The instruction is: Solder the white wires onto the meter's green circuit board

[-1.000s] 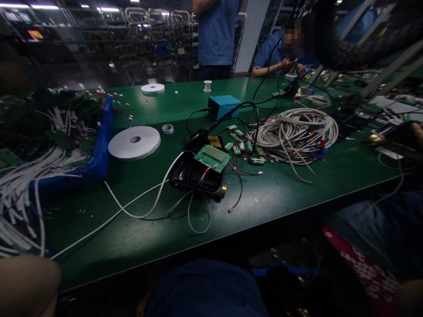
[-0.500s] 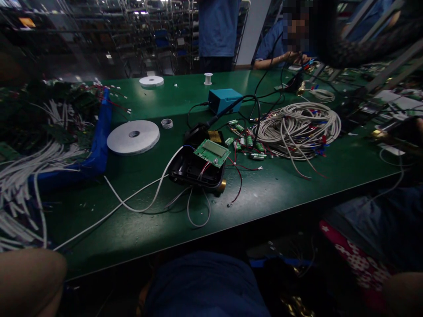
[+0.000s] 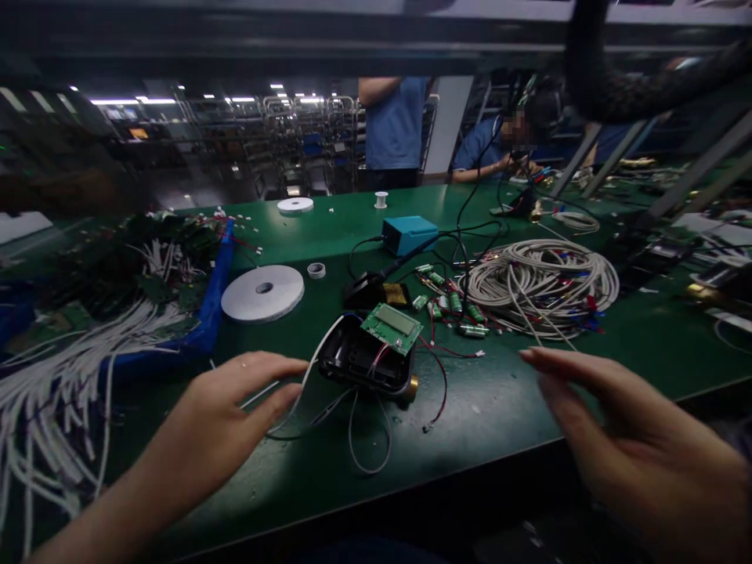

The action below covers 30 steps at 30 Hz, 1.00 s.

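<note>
A black plastic housing (image 3: 352,364) lies on the green table with a brass fitting (image 3: 413,386) at its right end. Tilted over its top is a green circuit board (image 3: 392,327) with a small display, and thin red and black wires run from it. My left hand (image 3: 235,407) is left of the housing, thumb and fingers apart. Its fingertips are close to a white cable (image 3: 314,362); I cannot tell whether they touch it. To the right, my right hand (image 3: 628,439) hovers over the table's front edge with its fingers apart from the thumb, holding nothing.
A blue bin (image 3: 220,301) at left overflows with boards and white cables. Behind the housing are a white reel (image 3: 264,294), a tape roll (image 3: 316,270), a soldering iron stand (image 3: 361,291), a teal box (image 3: 408,235), green batteries (image 3: 455,304) and coiled cable (image 3: 540,286). Co-workers are beyond.
Both my hands have come into view from below and reach over the table on either side of the housing. My view has tilted upward. The housing and board look unmoved.
</note>
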{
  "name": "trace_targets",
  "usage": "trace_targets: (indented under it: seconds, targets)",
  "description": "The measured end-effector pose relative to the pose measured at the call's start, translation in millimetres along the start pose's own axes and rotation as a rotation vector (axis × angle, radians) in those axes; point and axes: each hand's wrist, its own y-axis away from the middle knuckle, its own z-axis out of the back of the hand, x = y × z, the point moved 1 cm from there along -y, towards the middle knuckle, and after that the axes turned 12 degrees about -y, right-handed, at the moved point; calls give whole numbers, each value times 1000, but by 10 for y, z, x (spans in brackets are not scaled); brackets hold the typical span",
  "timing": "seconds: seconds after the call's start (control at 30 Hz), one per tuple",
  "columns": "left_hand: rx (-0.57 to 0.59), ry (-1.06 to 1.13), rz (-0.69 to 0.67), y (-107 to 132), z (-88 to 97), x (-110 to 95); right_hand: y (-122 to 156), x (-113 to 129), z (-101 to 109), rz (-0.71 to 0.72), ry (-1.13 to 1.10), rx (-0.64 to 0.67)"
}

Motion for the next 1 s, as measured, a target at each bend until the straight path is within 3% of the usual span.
trace_targets:
  seconds: [0.1,0.2,0.27,0.37,0.47,0.6,0.7,0.8,0.87,1.0]
  targets:
    - [228,-76,160,-122,-239,70,-75,-98,-299,-43,-157,142]
    - [403,-175,242,-158,-388,134,-164,-268,-568,-341,-318,291]
    - [478,-175,212,-178,-416,155,-226,-323,-758,-482,-411,374]
    - [486,-161,204,-238,-375,189,-316,-305,-1005,-539,-528,423]
    - [385,-182,248,-323,-300,224,-365,-263,-1142,-577,-644,417]
    - [160,-136,253,-416,-251,139,-353,-190,-1134,-572,-769,332]
    - [12,95,99,-472,-270,-62,-323,-39,-1052,-523,-831,322]
    - [7,243,-107,-540,-327,-260,-316,149,-954,-387,-837,286]
    - [-115,129,-232,-583,-351,-334,-322,233,-891,-311,-819,238]
    - [-502,-249,-388,-566,-317,-394,-327,303,-796,-224,-827,191]
